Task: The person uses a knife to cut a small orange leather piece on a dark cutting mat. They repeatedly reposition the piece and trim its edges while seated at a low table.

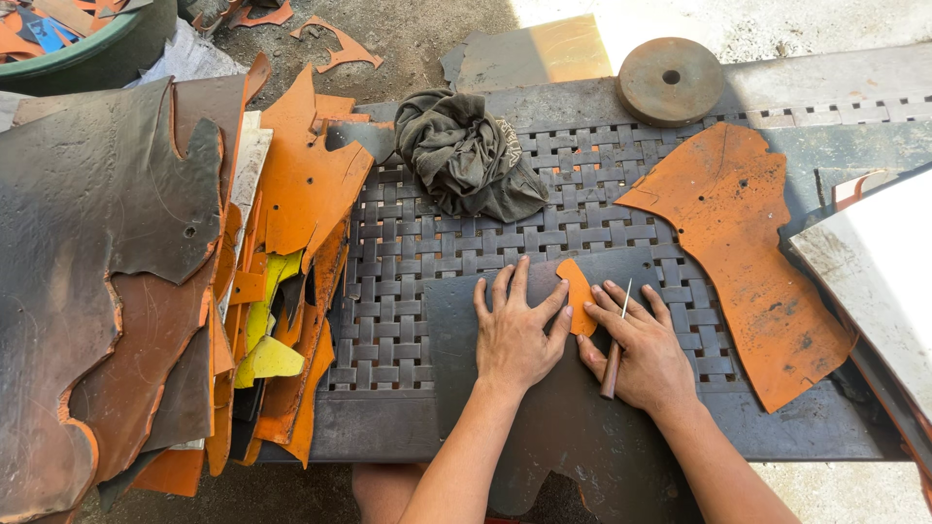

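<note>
My left hand (515,330) lies flat, fingers spread, on a dark grey leather sheet (573,437) that covers the near middle of a woven work surface (408,262). Its thumb and forefinger press on a small orange template piece (580,291) lying on the sheet. My right hand (643,351) rests beside it on the right, fingertips touching the orange piece. A thin awl with a wooden handle (612,364) sits between the right hand's fingers, its metal point aimed away from me.
A large orange leather piece (748,262) lies to the right. A crumpled dark cloth (466,155) and a round metal disc (670,80) sit at the back. Stacked brown, orange and yellow leather scraps (175,272) fill the left. A white board (874,262) lies at the right edge.
</note>
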